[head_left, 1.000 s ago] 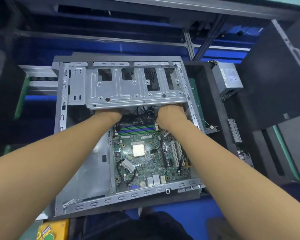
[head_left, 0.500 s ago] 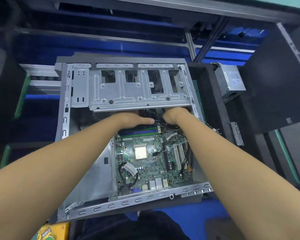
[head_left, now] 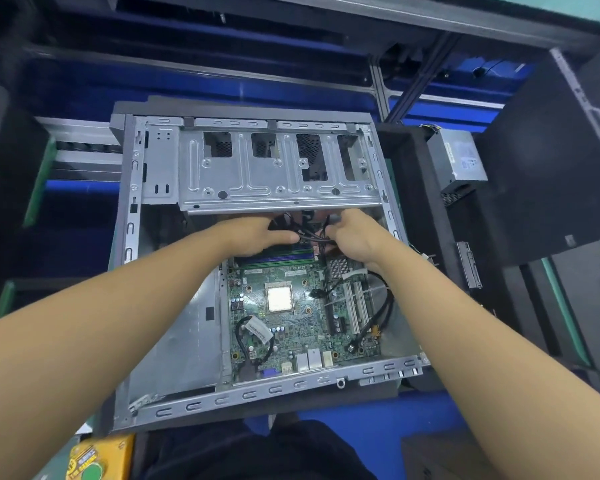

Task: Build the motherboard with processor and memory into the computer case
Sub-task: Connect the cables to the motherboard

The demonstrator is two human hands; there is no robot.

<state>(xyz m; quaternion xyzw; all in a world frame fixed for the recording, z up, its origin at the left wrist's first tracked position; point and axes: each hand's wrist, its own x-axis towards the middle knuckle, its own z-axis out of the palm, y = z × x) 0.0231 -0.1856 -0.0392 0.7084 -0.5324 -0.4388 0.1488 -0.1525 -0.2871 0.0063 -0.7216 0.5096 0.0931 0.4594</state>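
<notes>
**Both hands in the cables, board in case**

Motherboard (head_left: 291,313) lies flat inside open computer case (head_left: 132,216), processor (head_left: 279,298) mid-board, memory sticks (head_left: 278,258) at far edge. Left hand (head_left: 257,235) and right hand (head_left: 354,233), fingers curled, both on black cables (head_left: 309,233) just under drive cage (head_left: 278,168); grip itself can't tell.

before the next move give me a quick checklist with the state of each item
1. Green motherboard lying flat inside the grey metal computer case: ok.
2. Square silver processor in its socket: ok.
3. Purple and green memory sticks in their slots: ok; fully latched: cannot tell.
4. Black cables clear of the board's far edge: not ok, bunched between left hand and right hand.
5. Loose black cable off the white expansion slots: not ok.
6. Mounting screws fitted: cannot tell.
</notes>
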